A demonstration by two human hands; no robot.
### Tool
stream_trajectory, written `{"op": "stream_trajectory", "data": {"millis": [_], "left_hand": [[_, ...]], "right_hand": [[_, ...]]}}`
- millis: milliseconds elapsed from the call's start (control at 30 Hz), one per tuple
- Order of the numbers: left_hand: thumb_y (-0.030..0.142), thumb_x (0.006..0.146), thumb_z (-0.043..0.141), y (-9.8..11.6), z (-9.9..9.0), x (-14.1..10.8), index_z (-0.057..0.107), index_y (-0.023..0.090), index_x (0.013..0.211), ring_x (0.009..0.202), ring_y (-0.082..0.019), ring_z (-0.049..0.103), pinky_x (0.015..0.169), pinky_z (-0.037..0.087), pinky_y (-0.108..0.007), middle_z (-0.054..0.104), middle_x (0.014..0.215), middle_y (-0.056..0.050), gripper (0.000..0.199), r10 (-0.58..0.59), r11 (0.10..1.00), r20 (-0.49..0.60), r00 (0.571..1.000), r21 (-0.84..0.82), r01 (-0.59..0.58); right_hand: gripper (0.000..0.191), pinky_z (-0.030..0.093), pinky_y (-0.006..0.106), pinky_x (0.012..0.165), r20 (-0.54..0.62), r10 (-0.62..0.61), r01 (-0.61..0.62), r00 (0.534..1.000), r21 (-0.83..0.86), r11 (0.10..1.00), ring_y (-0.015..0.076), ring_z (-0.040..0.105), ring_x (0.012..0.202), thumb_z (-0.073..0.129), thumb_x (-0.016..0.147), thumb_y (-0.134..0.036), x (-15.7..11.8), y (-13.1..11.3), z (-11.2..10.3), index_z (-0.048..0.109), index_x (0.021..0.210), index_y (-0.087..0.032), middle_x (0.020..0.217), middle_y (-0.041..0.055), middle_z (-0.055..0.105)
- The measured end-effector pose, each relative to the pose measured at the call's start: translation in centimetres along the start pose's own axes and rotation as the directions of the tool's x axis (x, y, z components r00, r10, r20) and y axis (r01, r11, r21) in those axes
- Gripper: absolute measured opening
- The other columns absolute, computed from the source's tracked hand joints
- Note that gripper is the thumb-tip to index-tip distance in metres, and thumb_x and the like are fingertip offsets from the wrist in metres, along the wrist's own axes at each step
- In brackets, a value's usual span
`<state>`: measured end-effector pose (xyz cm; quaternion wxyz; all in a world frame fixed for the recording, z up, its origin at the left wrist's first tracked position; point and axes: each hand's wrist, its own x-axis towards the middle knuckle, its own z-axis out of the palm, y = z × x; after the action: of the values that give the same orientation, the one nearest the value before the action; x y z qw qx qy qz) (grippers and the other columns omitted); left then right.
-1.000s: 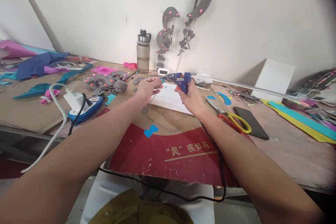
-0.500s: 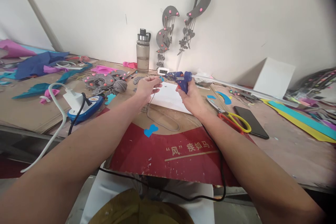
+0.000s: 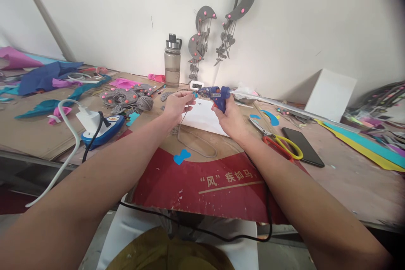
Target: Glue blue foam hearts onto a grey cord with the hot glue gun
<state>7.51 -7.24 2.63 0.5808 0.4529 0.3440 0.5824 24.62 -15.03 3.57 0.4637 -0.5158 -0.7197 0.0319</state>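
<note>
My right hand [image 3: 232, 117] grips a blue hot glue gun [image 3: 218, 95] by its handle, a long clear glue stick [image 3: 272, 102] reaching out of its back. The nozzle points left at a small blue cut-out piece [image 3: 195, 95], pinched between the fingertips of my left hand [image 3: 179, 105]. Whether nozzle and piece touch, I cannot tell. A grey cord [image 3: 202, 152] trails below my left hand and loops over the cardboard. Under both hands lies a white sheet [image 3: 205, 118]. Nearer to me rest blue heart-shaped cut-outs [image 3: 182, 157].
Yellow-and-red-handled scissors [image 3: 278, 142] and a black phone [image 3: 302, 147] lie right. A blue power strip [image 3: 106, 130] with plugs sits left, near grey yarn [image 3: 144, 103]. A water bottle [image 3: 172, 63] stands by the wall, beside hanging grey moon ornaments [image 3: 205, 17]. The gun's black cable [image 3: 268, 206] hangs over the front edge.
Almost nothing differs. The glue gun and both hands stay at nearly the same place, with the nozzle still at the blue piece.
</note>
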Motion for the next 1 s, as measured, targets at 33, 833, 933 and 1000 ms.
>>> {"op": "stream_trajectory", "data": {"millis": [33, 833, 933, 1000], "left_hand": [[0.028, 0.061, 0.082, -0.04, -0.05, 0.07, 0.063, 0.016, 0.073, 0.063, -0.010, 0.062, 0.054, 0.041, -0.020, 0.067, 0.075, -0.002, 0.025, 0.007, 1.000, -0.006, 1.000, -0.001, -0.007], [0.029, 0.062, 0.082, 0.04, -0.23, 0.19, 0.063, 0.017, 0.073, 0.061, -0.009, 0.060, 0.054, 0.040, -0.020, 0.068, 0.075, -0.002, 0.025, 0.023, 1.000, -0.002, 1.000, -0.009, -0.023], [0.028, 0.062, 0.081, 0.44, -0.19, 0.11, 0.063, 0.017, 0.072, 0.060, -0.008, 0.059, 0.053, 0.040, -0.019, 0.067, 0.073, -0.001, 0.024, 0.030, 0.999, -0.027, 0.999, -0.011, -0.030], [0.026, 0.062, 0.081, 0.68, -0.17, 0.03, 0.063, 0.017, 0.072, 0.060, -0.008, 0.058, 0.052, 0.039, -0.019, 0.066, 0.071, -0.001, 0.022, 0.030, 0.999, -0.029, 0.999, -0.016, -0.031]], "right_hand": [[0.049, 0.046, 0.051, 0.097, 0.001, -0.001, 0.001, 1.000, -0.002, 1.000, 0.0301, 0.055, 0.115, 0.050, 0.085, -0.023, 0.01, 0.01, -0.01, 0.042, 0.133, -0.021, 0.117, 0.0117, 0.061], [0.054, 0.045, 0.055, 0.098, 0.002, 0.013, -0.013, 1.000, -0.019, 1.000, 0.0328, 0.054, 0.117, 0.051, 0.083, -0.022, -0.03, -0.01, -0.05, 0.041, 0.136, -0.021, 0.117, 0.0122, 0.062], [0.054, 0.045, 0.055, 0.098, 0.008, 0.013, -0.013, 1.000, -0.025, 1.000, 0.0335, 0.053, 0.119, 0.051, 0.083, -0.022, -0.03, 0.03, -0.02, 0.041, 0.136, -0.021, 0.117, 0.0124, 0.062], [0.053, 0.045, 0.055, 0.098, 0.009, 0.017, -0.017, 1.000, -0.029, 0.999, 0.0336, 0.054, 0.117, 0.051, 0.083, -0.022, -0.06, -0.03, -0.01, 0.042, 0.135, -0.020, 0.117, 0.0130, 0.061]]}}
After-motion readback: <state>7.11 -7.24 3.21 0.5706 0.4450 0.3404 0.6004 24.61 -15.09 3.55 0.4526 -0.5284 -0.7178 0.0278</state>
